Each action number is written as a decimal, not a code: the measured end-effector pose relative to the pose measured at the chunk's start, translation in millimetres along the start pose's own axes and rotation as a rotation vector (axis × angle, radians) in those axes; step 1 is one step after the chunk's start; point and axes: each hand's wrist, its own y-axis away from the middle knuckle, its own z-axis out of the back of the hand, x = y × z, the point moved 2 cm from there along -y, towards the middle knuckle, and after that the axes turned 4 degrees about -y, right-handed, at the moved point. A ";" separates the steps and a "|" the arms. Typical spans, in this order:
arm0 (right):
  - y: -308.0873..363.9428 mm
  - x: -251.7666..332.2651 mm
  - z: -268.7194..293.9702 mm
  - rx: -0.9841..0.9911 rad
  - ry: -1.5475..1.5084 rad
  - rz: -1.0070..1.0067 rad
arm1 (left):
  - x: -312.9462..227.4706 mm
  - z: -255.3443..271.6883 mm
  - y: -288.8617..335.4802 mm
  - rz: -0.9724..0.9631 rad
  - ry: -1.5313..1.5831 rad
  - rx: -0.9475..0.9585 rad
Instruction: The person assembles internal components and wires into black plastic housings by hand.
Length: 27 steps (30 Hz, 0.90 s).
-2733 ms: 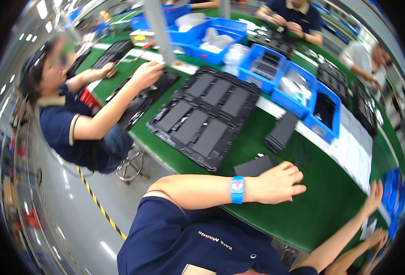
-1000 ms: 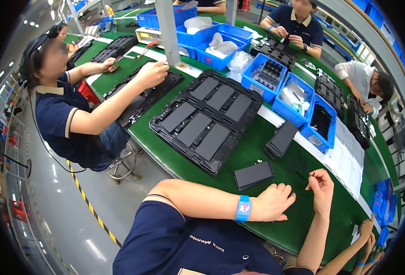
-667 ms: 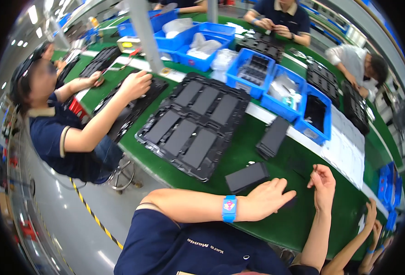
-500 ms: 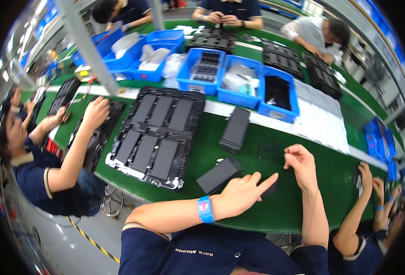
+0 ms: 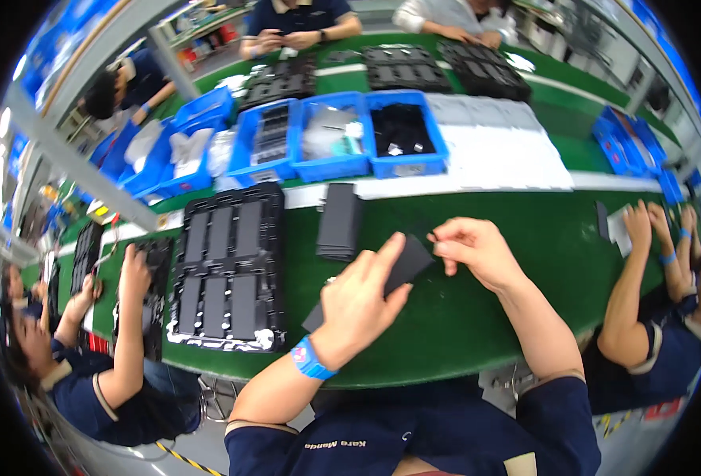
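My left hand, with a blue band at its wrist, grips a flat black rectangular piece that shows between the stretched index finger and the thumb. Part of that piece is hidden behind the hand. Close to its far right corner, my right hand is closed in a pinch; a small dark bit may be at the fingertips, too small to name. Another black piece lies on the table, mostly covered by my left hand. Beyond it rests a stack of black rectangular pieces.
To the left lies a black tray with several black rectangles in its pockets. Blue bins line the back, beside white sheets. Co-workers sit left, right and across the green table.
The view has swung, shifting the table's things leftward. My left hand has brought the black piece up toward my right hand, and the right fingers have closed into a pinch near its corner.
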 end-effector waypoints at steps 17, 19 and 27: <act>1.8 -10.9 -11.4 0.072 0.036 0.004 | 0.5 -3.4 1.4 -0.058 -0.024 -0.030; 2.4 -10.4 -12.9 0.062 0.040 -0.004 | 0.1 -3.4 1.3 -0.054 -0.027 -0.013; 2.1 -10.3 -14.6 0.058 0.118 0.026 | 4.7 -6.4 2.2 -0.090 -0.034 0.005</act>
